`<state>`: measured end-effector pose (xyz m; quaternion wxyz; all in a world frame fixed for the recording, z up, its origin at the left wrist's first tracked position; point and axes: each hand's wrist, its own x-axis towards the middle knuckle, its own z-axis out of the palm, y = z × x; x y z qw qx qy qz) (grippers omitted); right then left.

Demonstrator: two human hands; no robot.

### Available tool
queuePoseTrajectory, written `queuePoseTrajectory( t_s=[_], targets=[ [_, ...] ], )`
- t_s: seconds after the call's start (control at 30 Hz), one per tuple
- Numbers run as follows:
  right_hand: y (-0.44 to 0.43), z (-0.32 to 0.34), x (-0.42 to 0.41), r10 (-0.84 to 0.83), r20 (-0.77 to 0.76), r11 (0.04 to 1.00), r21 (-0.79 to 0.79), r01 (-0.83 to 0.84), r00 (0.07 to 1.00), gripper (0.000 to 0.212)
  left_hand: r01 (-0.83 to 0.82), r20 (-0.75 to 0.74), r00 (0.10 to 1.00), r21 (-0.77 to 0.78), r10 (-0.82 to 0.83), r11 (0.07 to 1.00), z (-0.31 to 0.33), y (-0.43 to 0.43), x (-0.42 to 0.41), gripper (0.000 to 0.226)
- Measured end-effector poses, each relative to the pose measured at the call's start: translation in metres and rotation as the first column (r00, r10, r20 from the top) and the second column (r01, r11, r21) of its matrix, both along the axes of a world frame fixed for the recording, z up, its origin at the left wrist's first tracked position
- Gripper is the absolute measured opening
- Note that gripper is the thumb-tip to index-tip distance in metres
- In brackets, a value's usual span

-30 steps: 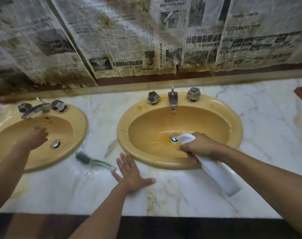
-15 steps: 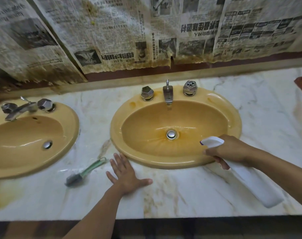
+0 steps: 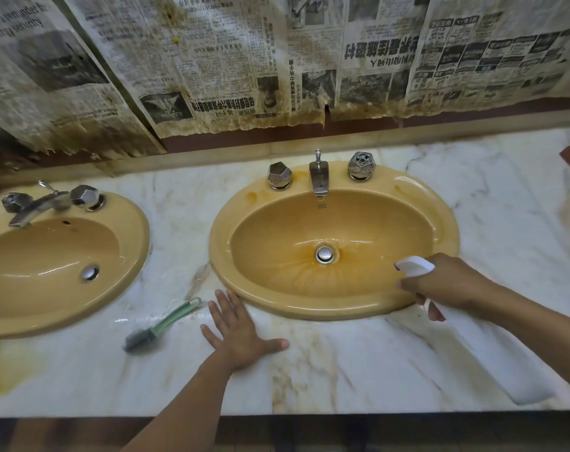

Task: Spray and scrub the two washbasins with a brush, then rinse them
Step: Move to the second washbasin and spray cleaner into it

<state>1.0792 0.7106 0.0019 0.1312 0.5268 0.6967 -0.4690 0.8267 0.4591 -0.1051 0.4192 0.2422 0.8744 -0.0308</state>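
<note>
We have one view only, worn on the head, so nothing is shared with another. We look forward and steeply down over the counter (image 3: 342,370), facing the papered wall (image 3: 211,60). We stand close, within arm's reach: the left hand (image 3: 238,331) lies on the counter, and the right hand (image 3: 446,282) holds a bottle (image 3: 498,360) at the rim of the right basin (image 3: 277,256). The left basin (image 3: 49,256) is cropped, and the wide lens seems to bend the edges.

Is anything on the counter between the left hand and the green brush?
Nothing visible. The left hand lies flat on the white marble counter; the green-handled scrub brush with dark bristles lies just to its left, apart from it, only bare marble between. The right hand holds the white spray bottle.
</note>
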Motion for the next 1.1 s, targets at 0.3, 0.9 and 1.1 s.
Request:
queuePoseTrajectory(
  t_s=[0.3, 0.9, 1.1],
  targets=[
    [-0.010, -0.001, 0.019, -0.338, -0.074, 0.930, 0.125, 0.345, 0.938, 0.018, -0.001, 0.012, 1.000, -0.001, 0.001, 1.000, 0.002, 0.000, -0.001, 0.168],
    [-0.045, -0.001, -0.013, -0.648, -0.457, 0.675, 0.024, 0.737, 0.609, 0.030, -0.018, 0.020, 1.000, 0.030, 0.018, 0.999, 0.002, -0.001, 0.000, 0.167],
    [-0.041, 0.011, -0.050, -0.526, -0.549, 0.797, -0.050, 0.603, 0.649, 0.033, -0.051, 0.010, 0.999, 0.044, 0.051, 0.998, 0.000, -0.001, 0.001, 0.168]
  ],
)
